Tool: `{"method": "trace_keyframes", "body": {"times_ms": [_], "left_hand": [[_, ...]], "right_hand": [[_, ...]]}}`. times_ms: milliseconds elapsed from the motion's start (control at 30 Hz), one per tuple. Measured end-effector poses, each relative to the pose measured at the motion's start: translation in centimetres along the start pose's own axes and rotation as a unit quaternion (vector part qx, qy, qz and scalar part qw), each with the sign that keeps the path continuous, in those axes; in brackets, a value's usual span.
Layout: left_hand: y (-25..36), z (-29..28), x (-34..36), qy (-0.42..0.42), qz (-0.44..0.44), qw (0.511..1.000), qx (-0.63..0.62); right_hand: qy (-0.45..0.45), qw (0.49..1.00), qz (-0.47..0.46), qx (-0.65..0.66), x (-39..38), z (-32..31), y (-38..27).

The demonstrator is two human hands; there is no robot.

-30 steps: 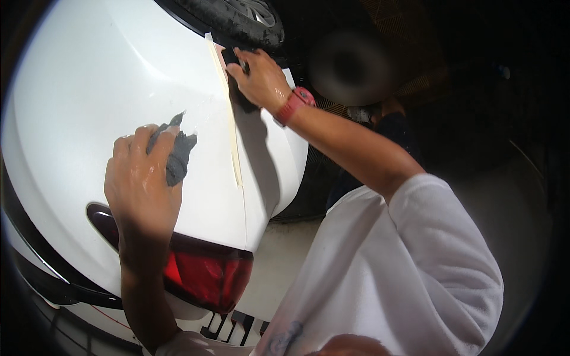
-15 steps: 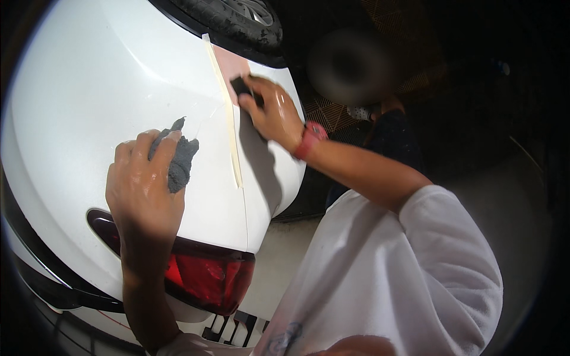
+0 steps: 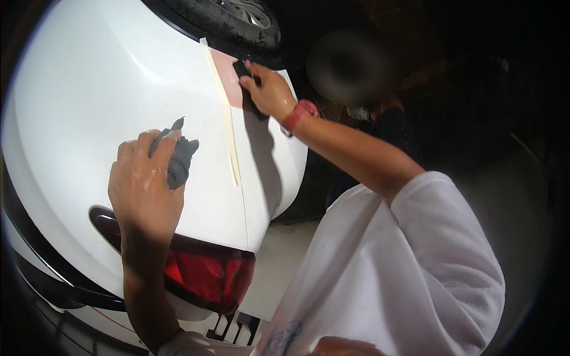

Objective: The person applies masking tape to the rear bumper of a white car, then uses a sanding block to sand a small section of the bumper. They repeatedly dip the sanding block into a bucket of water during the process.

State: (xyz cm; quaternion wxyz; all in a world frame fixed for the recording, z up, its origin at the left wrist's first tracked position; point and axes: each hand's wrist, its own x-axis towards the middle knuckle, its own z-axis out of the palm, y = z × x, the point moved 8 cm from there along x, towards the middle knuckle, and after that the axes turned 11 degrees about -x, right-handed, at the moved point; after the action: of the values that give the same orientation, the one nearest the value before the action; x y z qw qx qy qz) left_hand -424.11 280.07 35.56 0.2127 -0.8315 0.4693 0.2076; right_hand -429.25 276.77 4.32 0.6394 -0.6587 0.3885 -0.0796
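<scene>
My left hand [image 3: 145,178], wet on the back, is closed around a crumpled dark grey cloth [image 3: 180,159] on the white car panel [image 3: 119,77]. My right hand [image 3: 270,92] grips a small black sanding block [image 3: 242,67], its far end lying on a pinkish patch [image 3: 227,76] of the panel near the wheel arch. The fingers hide part of the block. A strip of cream masking tape [image 3: 224,115] borders the patch on its left and runs down toward me.
A red tail light [image 3: 208,276] sits below the panel, partly behind my left forearm. Beyond the patch is a wheel with a black tyre [image 3: 237,26]. Another person's leg and shoe [image 3: 359,113] show in the dark at the right.
My right hand has slid the black block farther away, toward the wheel arch, and slightly right. More of the pinkish patch shows. My left hand with the cloth has hardly moved.
</scene>
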Motion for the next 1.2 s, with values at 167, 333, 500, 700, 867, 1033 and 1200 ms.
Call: {"method": "trace_keyframes", "body": {"times_ms": [167, 333, 500, 700, 867, 1033, 1200], "left_hand": [[-0.5, 0.6, -0.6, 0.01, -0.002, 1.0, 0.01], [0.1, 0.0, 0.0, -0.001, 0.006, 1.0, 0.009], [-0.5, 0.8, -0.8, 0.006, 0.005, 1.0, 0.012], [-0.2, 0.3, -0.1, -0.004, 0.005, 1.0, 0.006], [-0.7, 0.9, -0.7, 0.004, 0.012, 1.0, 0.02], [0.3, 0.3, 0.1, 0.017, 0.04, 0.999, 0.017], [-0.5, 0.6, -0.4, 0.007, 0.028, 0.999, 0.025]], "right_hand": [[-0.024, 0.999, -0.027, -0.022, -8.0, -0.3, -1.0], [0.004, 0.998, 0.051, -0.024, 2.2, -0.3, 1.8], [0.006, 0.996, -0.074, -0.052, -8.0, -0.2, -0.7], [-0.041, 0.999, 0.008, -0.014, -0.2, 0.6, 1.8], [0.015, 0.993, -0.081, -0.08, -9.2, -0.8, -2.5], [0.007, 0.998, -0.033, -0.061, -1.3, -0.2, 0.6], [-0.036, 0.996, -0.038, -0.073, -4.4, 0.1, -1.8]]}}
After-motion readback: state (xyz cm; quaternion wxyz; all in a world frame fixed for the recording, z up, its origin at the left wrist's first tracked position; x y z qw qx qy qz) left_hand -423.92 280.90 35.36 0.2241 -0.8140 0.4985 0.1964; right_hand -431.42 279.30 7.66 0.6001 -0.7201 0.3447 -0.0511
